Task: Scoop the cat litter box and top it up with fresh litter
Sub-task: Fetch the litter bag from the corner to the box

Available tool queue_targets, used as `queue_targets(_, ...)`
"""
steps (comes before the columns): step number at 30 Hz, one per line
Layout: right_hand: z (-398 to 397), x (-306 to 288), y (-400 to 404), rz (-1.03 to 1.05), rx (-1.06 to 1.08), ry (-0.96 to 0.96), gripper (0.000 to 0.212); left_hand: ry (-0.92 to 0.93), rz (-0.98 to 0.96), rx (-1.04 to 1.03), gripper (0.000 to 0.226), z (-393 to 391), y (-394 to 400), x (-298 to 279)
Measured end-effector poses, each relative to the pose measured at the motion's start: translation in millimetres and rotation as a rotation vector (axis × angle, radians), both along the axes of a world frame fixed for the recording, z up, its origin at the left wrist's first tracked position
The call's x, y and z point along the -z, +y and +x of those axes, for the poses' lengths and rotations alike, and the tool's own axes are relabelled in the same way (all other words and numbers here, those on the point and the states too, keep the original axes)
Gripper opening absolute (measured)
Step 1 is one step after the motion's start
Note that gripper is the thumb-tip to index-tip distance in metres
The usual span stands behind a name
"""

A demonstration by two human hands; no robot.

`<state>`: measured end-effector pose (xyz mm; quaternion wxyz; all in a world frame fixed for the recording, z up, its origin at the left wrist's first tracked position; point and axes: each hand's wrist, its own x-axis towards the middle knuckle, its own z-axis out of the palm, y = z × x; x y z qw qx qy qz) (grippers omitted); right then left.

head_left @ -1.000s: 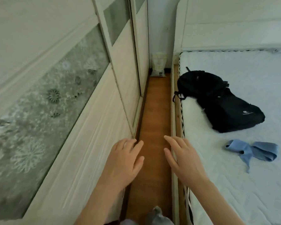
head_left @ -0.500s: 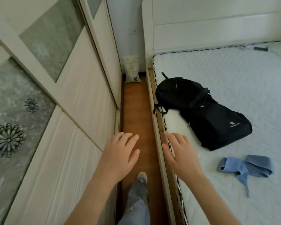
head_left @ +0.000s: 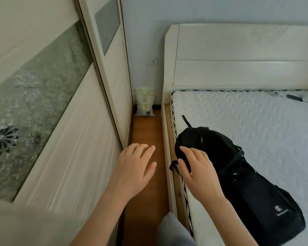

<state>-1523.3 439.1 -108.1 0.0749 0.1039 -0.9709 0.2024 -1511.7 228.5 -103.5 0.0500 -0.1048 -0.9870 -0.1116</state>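
Head view: bag, probably litter, stands at 12 o'clock on the floor, against the wall. Likely heavy, slumping; grip its top corners. Left hand and right hand hover spread, holding nothing.

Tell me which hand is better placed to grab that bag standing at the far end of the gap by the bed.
Probably the left hand: it hangs open over the floor strip leading straight to the bag. The right hand is off over the bed edge, in front of the black backpack.
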Motion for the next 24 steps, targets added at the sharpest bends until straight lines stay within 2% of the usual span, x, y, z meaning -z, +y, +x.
queue_targets(6,-134,12,-9,-0.015,-0.075,0.003,0.048,-0.034,-0.051,-0.067,0.057,-112,-12,15)
queue_targets(14,-301,9,-18,-0.086,-0.195,-0.016,0.039,-0.037,-0.084,-0.136,0.057,-261,-19,-11)
queue_targets(24,-445,23,-36,-0.078,-0.225,-0.081,0.043,-0.112,-0.077,-0.115,0.059,-401,-30,7)
